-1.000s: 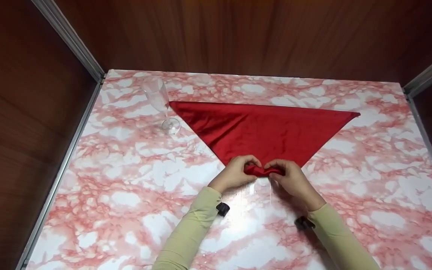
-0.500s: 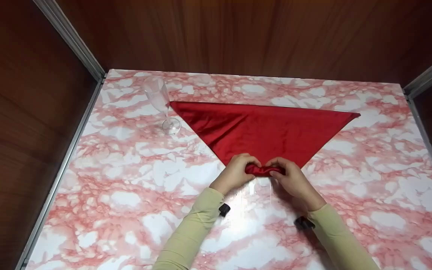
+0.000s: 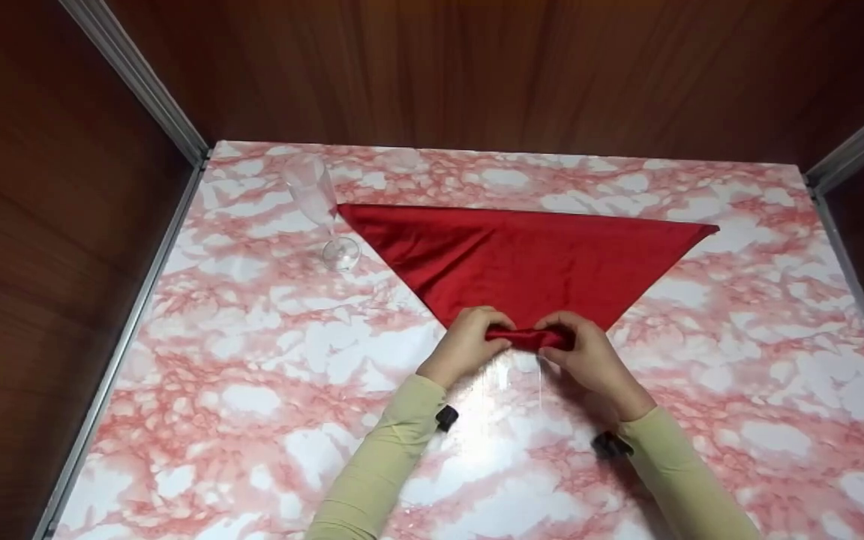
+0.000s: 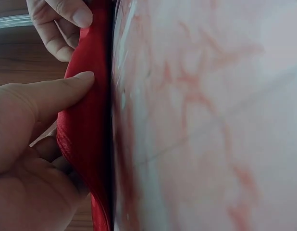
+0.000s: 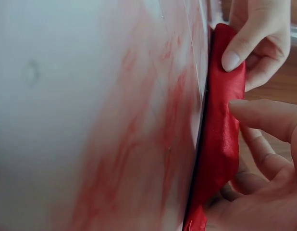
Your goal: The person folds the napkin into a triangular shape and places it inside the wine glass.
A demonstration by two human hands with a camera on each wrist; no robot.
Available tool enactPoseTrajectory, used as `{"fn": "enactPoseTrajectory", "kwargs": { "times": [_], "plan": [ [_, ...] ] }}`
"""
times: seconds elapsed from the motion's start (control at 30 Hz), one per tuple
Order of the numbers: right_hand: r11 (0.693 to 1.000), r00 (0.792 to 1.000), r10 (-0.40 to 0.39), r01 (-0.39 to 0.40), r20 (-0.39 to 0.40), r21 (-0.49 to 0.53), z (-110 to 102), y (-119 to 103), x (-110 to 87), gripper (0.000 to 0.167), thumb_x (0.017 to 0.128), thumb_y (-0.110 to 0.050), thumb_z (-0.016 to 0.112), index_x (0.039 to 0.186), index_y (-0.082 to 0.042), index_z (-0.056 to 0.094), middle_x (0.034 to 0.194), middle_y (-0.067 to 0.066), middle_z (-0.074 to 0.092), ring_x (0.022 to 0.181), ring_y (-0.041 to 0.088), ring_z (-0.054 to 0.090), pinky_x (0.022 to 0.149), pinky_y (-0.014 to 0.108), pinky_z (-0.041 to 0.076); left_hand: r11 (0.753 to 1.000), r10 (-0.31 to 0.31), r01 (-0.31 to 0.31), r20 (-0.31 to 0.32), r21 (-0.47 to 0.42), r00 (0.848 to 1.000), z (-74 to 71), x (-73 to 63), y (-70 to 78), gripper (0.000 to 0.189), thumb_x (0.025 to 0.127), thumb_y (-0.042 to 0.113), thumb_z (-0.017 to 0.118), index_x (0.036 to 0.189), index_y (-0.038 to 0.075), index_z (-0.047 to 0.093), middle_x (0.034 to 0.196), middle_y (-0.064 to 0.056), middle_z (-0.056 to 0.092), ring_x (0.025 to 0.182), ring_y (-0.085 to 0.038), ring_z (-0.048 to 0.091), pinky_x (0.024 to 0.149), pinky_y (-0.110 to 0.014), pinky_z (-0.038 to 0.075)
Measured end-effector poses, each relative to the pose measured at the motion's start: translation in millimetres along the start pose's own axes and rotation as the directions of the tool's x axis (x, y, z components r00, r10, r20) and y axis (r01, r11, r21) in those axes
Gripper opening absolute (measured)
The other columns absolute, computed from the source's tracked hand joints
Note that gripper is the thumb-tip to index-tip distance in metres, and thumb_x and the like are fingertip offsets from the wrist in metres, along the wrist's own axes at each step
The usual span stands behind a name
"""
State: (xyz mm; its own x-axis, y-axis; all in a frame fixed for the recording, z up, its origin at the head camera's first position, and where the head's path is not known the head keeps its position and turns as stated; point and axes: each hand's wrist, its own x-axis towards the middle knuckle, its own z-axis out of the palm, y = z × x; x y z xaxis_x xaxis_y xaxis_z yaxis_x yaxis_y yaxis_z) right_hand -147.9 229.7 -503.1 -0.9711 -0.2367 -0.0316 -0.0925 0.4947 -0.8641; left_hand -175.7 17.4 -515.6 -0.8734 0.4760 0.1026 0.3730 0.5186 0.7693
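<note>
Apparently the rolling step: my left hand [image 3: 468, 343] and right hand [image 3: 593, 360] pinching the red cloth [image 3: 544, 262], next turn likely wanting even tension.

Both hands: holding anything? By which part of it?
Red cloth, by its near edge: left hand and right hand both grip it there between thumb and fingers.

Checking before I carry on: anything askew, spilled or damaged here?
Nothing stands out: the clear stemmed glass appears upright, no spill or tear shows, and the red satiny cloth has only light creases on its left part. The left hand and right hand hold its near edge.
</note>
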Motion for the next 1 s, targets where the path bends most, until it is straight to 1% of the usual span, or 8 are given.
{"fn": "enactPoseTrajectory", "kwargs": {
  "times": [0.17,0.33,0.47,0.63,0.7,0.77,0.87,1.0],
  "plan": [
    [0.999,0.999,-0.034,0.035,-0.016,0.031,2,-7,1.2,0.032,0.078,0.01,0.072,0.106,-0.001,0.065,0.105,0.014,0.064,0.093,0.028,0.058,0.08,0.043,0.048,0.999,-0.011,0.012,0.008,-0.036,1.0,-0.5,1.7,-0.8,0.017,0.082,0.009,0.076,0.098,0.01,0.073,0.094,0.003,0.069,0.093,-0.009,0.06,0.083,-0.02,0.044],
    [0.996,0.999,-0.041,0.041,0.006,0.074,0,-29,-2.1,0.033,0.077,0.015,0.07,0.109,0.008,0.062,0.104,0.024,0.064,0.095,0.038,0.06,0.082,0.054,0.047,0.995,-0.025,0.027,0.018,-0.098,1.0,-0.5,3.6,-2.1,0.019,0.082,0.008,0.075,0.101,0.007,0.071,0.094,0.002,0.069,0.088,-0.006,0.061,0.078,-0.017,0.046],
    [0.996,0.999,-0.034,0.032,0.025,0.08,-2,-35,-2.7,0.033,0.077,0.015,0.069,0.109,0.011,0.061,0.101,0.025,0.065,0.093,0.038,0.061,0.082,0.05,0.049,0.993,-0.033,0.035,0.016,-0.112,0.999,-0.4,4.7,-2.3,0.027,0.083,0.007,0.075,0.109,0.004,0.067,0.091,0.0,0.069,0.085,-0.007,0.063,0.08,-0.019,0.047],
    [0.997,0.999,-0.033,0.031,0.04,0.067,0,-10,5.4,0.032,0.079,0.011,0.071,0.109,0.004,0.063,0.096,0.014,0.067,0.09,0.028,0.063,0.079,0.033,0.052,0.996,-0.063,0.063,0.011,-0.057,0.998,-1.6,4.9,-0.4,0.034,0.084,0.012,0.074,0.116,0.007,0.063,0.091,0.001,0.069,0.09,-0.011,0.062,0.085,-0.023,0.045],
    [0.998,0.998,-0.03,0.026,0.054,0.064,0,-1,8.3,0.031,0.08,0.009,0.071,0.109,0.002,0.063,0.095,0.011,0.067,0.089,0.025,0.064,0.078,0.028,0.052,0.998,-0.052,0.052,0.017,-0.047,0.999,-2.6,4.7,1.0,0.031,0.085,0.012,0.074,0.114,0.007,0.065,0.093,0.001,0.069,0.091,-0.011,0.062,0.085,-0.023,0.045],
    [0.998,0.997,-0.019,0.015,0.073,0.063,-1,1,10.4,0.029,0.081,0.008,0.07,0.108,0.001,0.063,0.095,0.01,0.067,0.089,0.025,0.064,0.078,0.029,0.052,0.999,-0.026,0.028,0.031,-0.039,0.999,-4.0,4.8,2.6,0.025,0.084,0.013,0.074,0.108,0.008,0.068,0.094,0.002,0.069,0.09,-0.01,0.061,0.083,-0.021,0.045],
    [0.998,0.995,0.001,-0.007,0.097,0.058,-3,-1,12.6,0.027,0.083,0.006,0.07,0.108,0.001,0.063,0.096,0.012,0.067,0.09,0.025,0.063,0.078,0.028,0.052,0.999,0.013,-0.012,0.045,-0.03,0.999,-5.1,6.5,4.4,0.016,0.083,0.013,0.075,0.098,0.009,0.072,0.092,0.003,0.069,0.089,-0.008,0.061,0.081,-0.018,0.045],
    [0.998,0.994,0.015,-0.021,0.112,0.056,-4,-7,15.2,0.024,0.084,0.007,0.067,0.108,0.006,0.063,0.099,0.017,0.066,0.092,0.031,0.062,0.075,0.024,0.051,0.999,0.023,-0.022,0.043,-0.025,0.999,-5.4,8.8,4.7,0.013,0.082,0.011,0.076,0.094,0.009,0.074,0.092,0.003,0.069,0.091,-0.009,0.061,0.083,-0.018,0.044]
  ]
}}
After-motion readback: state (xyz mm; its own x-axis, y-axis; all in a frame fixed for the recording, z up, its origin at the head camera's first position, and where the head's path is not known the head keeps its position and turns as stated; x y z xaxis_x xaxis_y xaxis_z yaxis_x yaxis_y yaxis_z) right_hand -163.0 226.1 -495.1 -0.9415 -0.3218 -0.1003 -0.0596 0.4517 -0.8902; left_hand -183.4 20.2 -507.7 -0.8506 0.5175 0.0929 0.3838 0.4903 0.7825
